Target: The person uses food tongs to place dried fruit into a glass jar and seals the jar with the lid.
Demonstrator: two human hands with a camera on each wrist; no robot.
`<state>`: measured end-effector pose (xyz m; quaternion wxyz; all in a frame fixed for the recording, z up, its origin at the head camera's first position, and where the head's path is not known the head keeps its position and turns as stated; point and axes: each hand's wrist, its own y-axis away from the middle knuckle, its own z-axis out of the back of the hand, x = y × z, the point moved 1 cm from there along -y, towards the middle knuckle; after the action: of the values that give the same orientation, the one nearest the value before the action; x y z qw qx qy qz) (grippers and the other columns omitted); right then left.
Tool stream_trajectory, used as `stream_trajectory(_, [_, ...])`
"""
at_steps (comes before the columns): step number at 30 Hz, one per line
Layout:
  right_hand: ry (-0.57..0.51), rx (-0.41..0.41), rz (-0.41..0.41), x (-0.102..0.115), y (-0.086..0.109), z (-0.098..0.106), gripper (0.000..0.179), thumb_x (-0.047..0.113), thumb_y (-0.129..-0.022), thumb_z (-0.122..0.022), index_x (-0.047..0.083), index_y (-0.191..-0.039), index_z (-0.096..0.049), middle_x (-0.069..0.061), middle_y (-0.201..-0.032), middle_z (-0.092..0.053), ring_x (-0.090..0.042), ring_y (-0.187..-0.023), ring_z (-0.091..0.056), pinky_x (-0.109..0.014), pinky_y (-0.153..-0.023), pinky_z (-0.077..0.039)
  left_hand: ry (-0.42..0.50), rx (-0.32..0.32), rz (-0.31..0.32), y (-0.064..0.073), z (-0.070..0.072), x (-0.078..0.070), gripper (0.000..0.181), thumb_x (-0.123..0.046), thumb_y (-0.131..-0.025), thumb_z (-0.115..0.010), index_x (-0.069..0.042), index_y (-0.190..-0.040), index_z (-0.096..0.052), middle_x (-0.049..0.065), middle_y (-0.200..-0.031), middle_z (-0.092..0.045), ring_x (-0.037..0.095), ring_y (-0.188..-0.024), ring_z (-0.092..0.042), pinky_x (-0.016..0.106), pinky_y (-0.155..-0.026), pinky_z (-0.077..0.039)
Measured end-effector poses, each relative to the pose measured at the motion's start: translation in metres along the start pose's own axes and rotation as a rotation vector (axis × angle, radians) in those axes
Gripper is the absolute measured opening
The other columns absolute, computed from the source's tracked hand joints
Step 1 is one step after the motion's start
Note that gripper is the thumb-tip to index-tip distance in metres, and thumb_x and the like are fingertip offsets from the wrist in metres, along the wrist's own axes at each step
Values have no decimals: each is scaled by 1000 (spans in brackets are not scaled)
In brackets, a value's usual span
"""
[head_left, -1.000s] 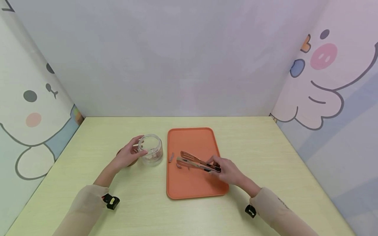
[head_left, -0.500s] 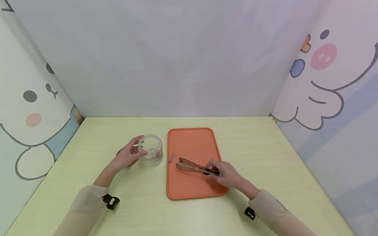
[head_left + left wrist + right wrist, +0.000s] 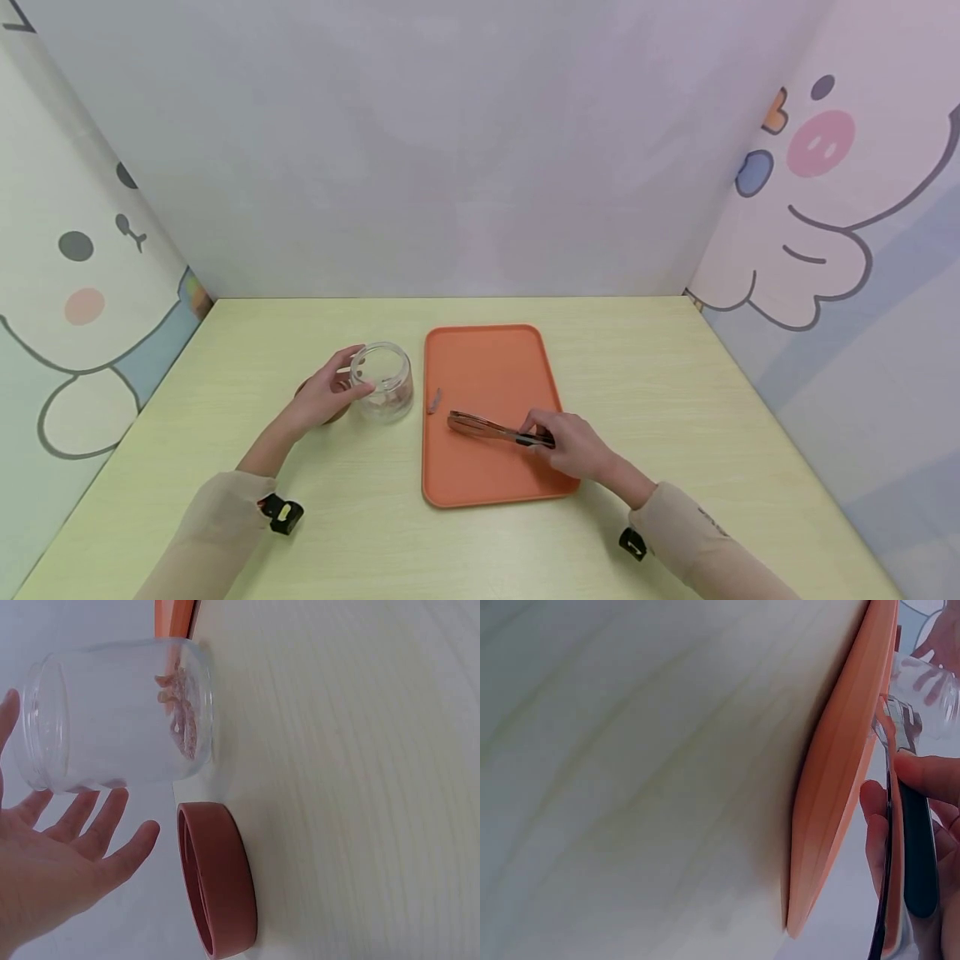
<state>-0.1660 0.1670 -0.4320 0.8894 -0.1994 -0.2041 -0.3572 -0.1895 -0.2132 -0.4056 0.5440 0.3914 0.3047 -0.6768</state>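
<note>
My left hand (image 3: 324, 398) holds a clear glass jar (image 3: 392, 405) upright by its upper side, thumb and fingers on opposite sides. Several small brownish-pink pieces (image 3: 184, 727) lie on the jar's bottom in the left wrist view. With its thumb and fingers, my right hand (image 3: 572, 443) pinches metal tongs with dark grips (image 3: 480, 426) low over an orange tray (image 3: 487, 358). The tongs' arms are pressed together, their tips pointing left; what lies between the tips is hidden. A thin greyish strip (image 3: 435, 401) lies at the tray's left edge.
A round reddish-brown lid (image 3: 225, 877) stands on the table just left of the jar, mostly behind my left hand in the head view. The pale wood-grain table (image 3: 360, 517) ends at a light back wall (image 3: 450, 167), with cartoon-printed panels at both sides.
My right hand has lowered the tongs slightly and squeezed their arms together. Small pieces visible near the tips earlier no longer show. My left hand and the jar have stayed put.
</note>
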Motion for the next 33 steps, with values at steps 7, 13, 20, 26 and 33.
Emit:
stream_trajectory(7, [-31,-8,7,-1,1,-1,26,-2,-74,-64,18,-89,-56,12,-62,-46,-6,-50,-38,-22,-47,-32,4,4,-9,0,0,0,72,-32,-83,-61,-10,-139,-22,22,-131,-33,32,-103,-46,34,-75,-40])
stream_trajectory(13, [-80,-29,26,-5,2,-2,26,-5,-75,-63,17,-88,-56,11,-62,-48,-5,-51,-38,-21,-48,-32,7,5,-13,0,1,-1,72,-32,-83,-62,-10,-139,-22,23,-131,-32,32,-104,-46,35,-75,-40])
stream_trajectory(20, [-136,-32,5,-9,2,3,24,-3,-77,-63,16,-88,-55,9,-64,-50,-7,-53,-41,-23,-50,-35,-2,6,-5,-1,1,-1,72,-32,-83,-61,-11,-139,-22,23,-132,-32,33,-105,-45,37,-77,-41])
stream_trajectory(26, [-171,-50,-18,-11,1,11,25,-5,-77,-62,15,-89,-56,3,-65,-53,-8,-55,-43,-24,-51,-36,3,11,0,-1,1,-1,73,-33,-83,-61,-10,-139,-21,23,-133,-30,34,-107,-44,39,-78,-40])
stream_trajectory(33, [-171,-64,-29,-11,-1,20,21,-1,-79,-63,15,-91,-56,1,-67,-55,-9,-56,-45,-24,-47,-37,-1,11,12,0,1,-3,73,-36,-82,-61,-11,-138,-22,23,-132,-31,33,-105,-45,39,-78,-40])
